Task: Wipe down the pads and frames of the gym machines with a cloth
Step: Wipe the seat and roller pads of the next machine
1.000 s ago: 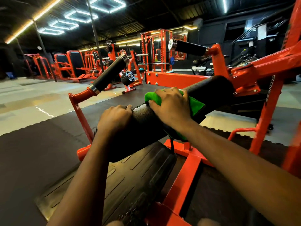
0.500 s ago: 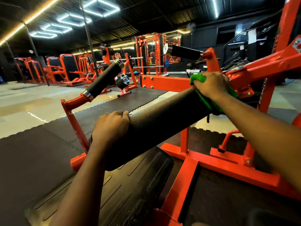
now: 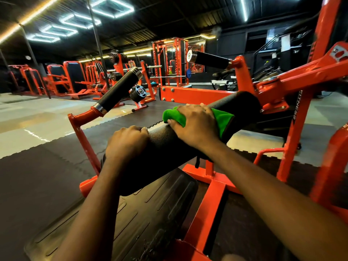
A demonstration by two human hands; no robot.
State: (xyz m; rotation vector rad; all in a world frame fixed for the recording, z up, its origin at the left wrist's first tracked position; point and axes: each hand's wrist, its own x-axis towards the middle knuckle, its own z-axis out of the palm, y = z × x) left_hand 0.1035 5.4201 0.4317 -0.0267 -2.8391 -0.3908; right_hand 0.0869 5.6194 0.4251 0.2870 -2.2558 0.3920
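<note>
A long black roller pad (image 3: pixel 165 146) runs from lower left up to the right on an orange machine frame (image 3: pixel 212 187). My left hand (image 3: pixel 126 142) grips the pad's near end. My right hand (image 3: pixel 195 125) presses a green cloth (image 3: pixel 224 121) onto the middle of the pad, the cloth bunched under the fingers and hanging over the far side. The pad's underside is hidden.
Two black foam handles (image 3: pixel 118 91) (image 3: pixel 209 57) on orange arms stick up left and right of the pad. A ribbed black footplate (image 3: pixel 143 213) lies below. Orange racks (image 3: pixel 169 59) and benches (image 3: pixel 73 78) stand across the floor behind.
My right hand has slid the green cloth back along the pad from its far right end to the middle, closer to my left hand. The left hand has kept its grip.
</note>
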